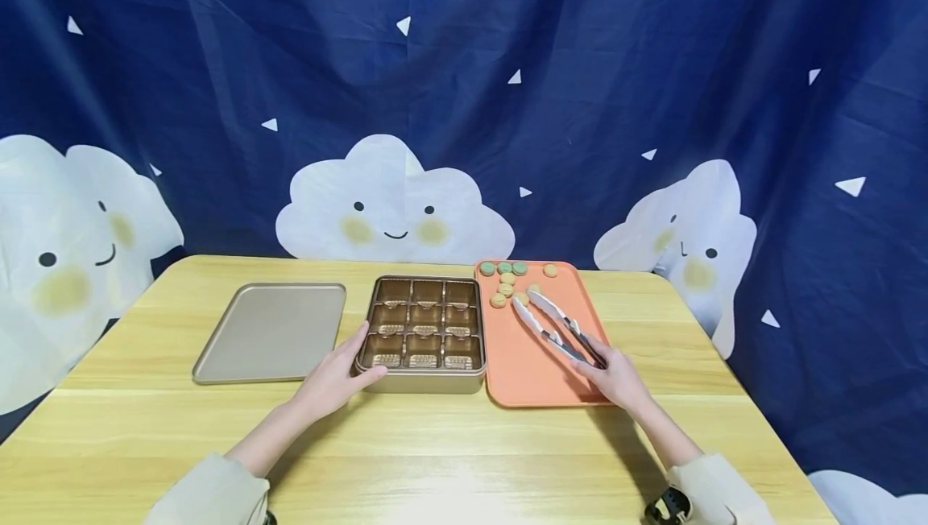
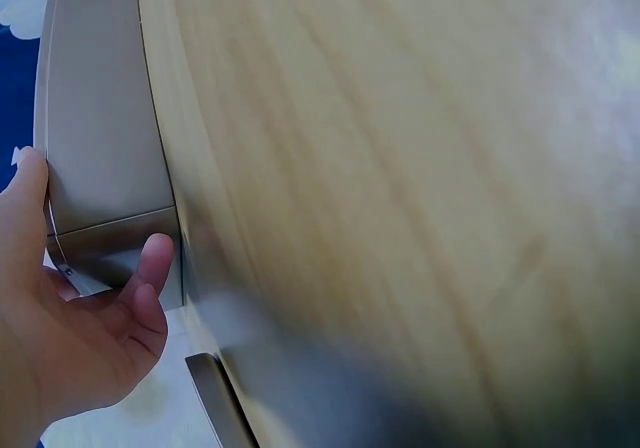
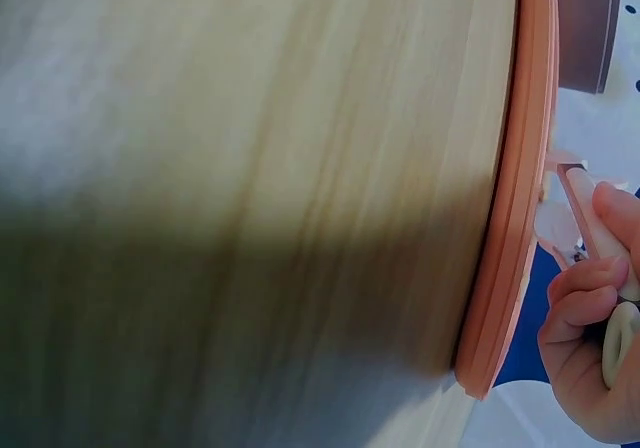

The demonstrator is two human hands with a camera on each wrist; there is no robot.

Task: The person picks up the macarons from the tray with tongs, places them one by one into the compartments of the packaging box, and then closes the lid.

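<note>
My left hand [image 1: 335,376] holds the near left corner of a gold-brown baking pan [image 1: 428,381], its thumb at the front rim and fingers along the left side. A divider grid [image 1: 424,318] splits the pan into several square compartments. In the left wrist view the fingers [image 2: 150,268] curl beside the pan's wall. My right hand [image 1: 616,376] grips metal tongs [image 1: 540,330] by their dark handles, over an orange tray [image 1: 532,376]. The tongs' arms are spread, with their tips close to a yellow macaron [image 1: 534,289]. Three green macarons [image 1: 504,267] line the tray's far left edge.
A flat gold-brown baking sheet [image 1: 279,332] lies left of the pan. One yellow macaron [image 1: 550,270] sits apart at the tray's far right; others stand in a column at its left. Behind the wooden table [image 1: 435,444] hangs a blue curtain [image 1: 449,106] with clouds.
</note>
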